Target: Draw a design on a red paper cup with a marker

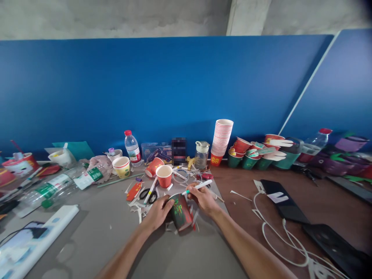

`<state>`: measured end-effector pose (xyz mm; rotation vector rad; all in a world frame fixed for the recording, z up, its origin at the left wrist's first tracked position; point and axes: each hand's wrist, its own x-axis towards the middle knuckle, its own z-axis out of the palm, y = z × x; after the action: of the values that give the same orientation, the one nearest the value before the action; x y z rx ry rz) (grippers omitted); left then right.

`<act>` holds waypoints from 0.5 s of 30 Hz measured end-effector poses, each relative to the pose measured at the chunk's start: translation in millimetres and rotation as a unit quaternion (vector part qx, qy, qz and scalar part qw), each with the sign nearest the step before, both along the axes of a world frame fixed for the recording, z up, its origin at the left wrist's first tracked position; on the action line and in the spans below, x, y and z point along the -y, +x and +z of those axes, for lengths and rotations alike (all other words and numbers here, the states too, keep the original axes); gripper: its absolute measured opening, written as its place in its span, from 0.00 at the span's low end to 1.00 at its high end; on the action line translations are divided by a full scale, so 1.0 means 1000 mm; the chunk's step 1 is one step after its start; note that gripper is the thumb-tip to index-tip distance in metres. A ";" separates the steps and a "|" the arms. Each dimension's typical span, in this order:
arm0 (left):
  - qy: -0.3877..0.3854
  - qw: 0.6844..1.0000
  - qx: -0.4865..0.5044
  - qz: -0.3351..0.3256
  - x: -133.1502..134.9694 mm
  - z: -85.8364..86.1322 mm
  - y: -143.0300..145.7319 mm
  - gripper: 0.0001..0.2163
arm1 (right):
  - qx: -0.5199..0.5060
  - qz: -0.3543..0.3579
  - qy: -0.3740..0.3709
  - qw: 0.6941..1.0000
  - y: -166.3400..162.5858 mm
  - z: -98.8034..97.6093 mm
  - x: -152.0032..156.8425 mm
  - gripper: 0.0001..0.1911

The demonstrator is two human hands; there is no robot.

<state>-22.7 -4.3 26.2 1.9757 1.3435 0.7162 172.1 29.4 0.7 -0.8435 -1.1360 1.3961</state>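
My left hand is wrapped round the side of a dark paper cup painted with red and green marks, which lies tilted on the grey mat. In my right hand is a white marker pen with a green tip, its point close to the cup's rim. Paper scraps lie round the cup. Black-handled scissors lie just beyond my left hand, beside an upright red cup.
A tall stack of red-and-white cups stands at the back by the blue partition. There too are a water bottle, a small jar and decorated cups. Phones and white cables lie on the brown table at right. Crushed plastic bottles lie at left.
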 end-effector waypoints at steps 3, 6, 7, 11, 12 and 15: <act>0.002 1.000 0.003 -0.003 -0.001 -0.002 -0.001 0.16 | 0.012 -0.017 0.009 1.000 -0.002 0.003 0.002 0.16; 0.008 1.000 -0.003 -0.004 -0.002 -0.003 -0.002 0.16 | 0.014 -0.041 0.007 0.999 -0.004 0.005 0.004 0.17; 0.006 1.000 -0.002 -0.004 -0.002 -0.003 -0.002 0.16 | 0.012 -0.045 0.006 0.999 -0.005 0.006 0.005 0.17; -0.009 1.000 -0.003 -0.002 -0.004 -0.005 -0.002 0.17 | 0.000 -0.039 -0.003 0.999 -0.011 0.010 0.009 0.17; -0.009 1.000 -0.004 -0.001 -0.004 -0.005 -0.002 0.18 | 0.000 -0.033 -0.005 0.999 -0.012 0.010 0.010 0.17; -0.005 1.000 -0.008 -0.001 -0.003 -0.004 -0.002 0.17 | 0.002 -0.029 -0.009 1.000 -0.011 0.011 0.008 0.18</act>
<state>-24.7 -1.3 22.0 1.9796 1.3525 0.6930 161.2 21.0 11.3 -0.8866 -1.0957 1.3584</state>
